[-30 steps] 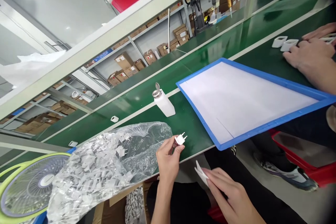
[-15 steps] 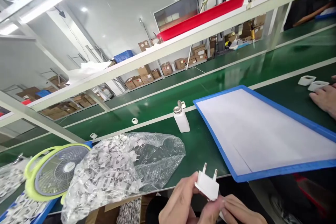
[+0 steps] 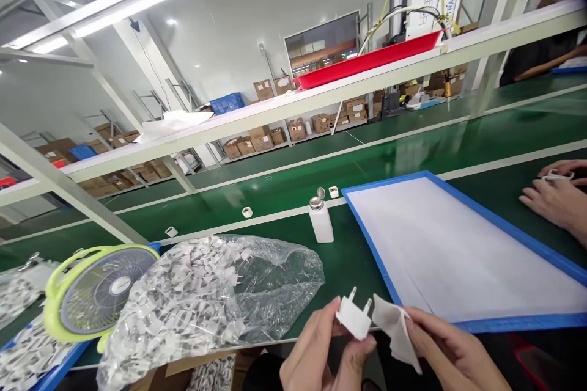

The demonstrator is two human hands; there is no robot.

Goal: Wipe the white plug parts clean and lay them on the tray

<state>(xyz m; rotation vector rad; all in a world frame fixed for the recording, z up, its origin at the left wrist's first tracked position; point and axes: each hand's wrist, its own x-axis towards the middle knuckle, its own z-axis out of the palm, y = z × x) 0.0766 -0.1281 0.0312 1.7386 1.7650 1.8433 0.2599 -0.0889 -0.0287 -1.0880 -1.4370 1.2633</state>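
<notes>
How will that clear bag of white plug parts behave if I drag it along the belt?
The clear bag looks floppy: its film is crumpled and slumps flat on the right, so it would probably sag, not hold shape. The plug parts lie loose in a heap, so they would likely shift as it moves. A push may only dent it.

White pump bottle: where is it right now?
Head view, centre: the white pump bottle stands upright on the green conveyor, just left of the blue-framed tray, beyond the clear bag.

A small white two-pin plug piece (image 3: 353, 316), pins tilted upward, touches a crumpled white wipe (image 3: 397, 331).
</notes>
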